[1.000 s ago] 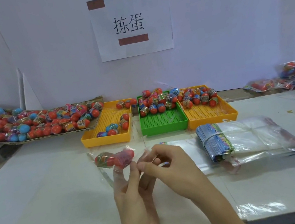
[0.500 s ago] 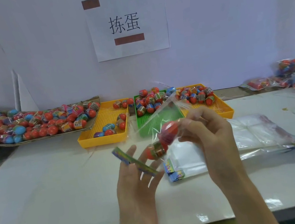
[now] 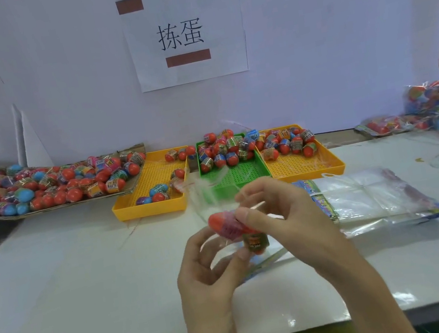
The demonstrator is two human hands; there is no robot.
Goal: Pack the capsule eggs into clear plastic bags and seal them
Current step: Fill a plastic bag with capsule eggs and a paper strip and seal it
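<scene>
Above the white table's [image 3: 85, 278] near edge, the right hand [image 3: 282, 214] and left hand [image 3: 209, 267] are both pinching a clear plastic bag [image 3: 212, 197] holding two capsule eggs [image 3: 224, 222]. Loosening either pinch before sealing is risking spilled eggs.

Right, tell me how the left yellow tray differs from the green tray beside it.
The left yellow tray holds only a few capsule eggs, scattered over its floor; the green tray has a crowded pile heaped at its back end. The yellow tray is in plain view, while the green tray's near edge sits behind the clear bag held up in front of it. Both are shallow rectangular trays with perforated floors, side by side on the table.
</scene>
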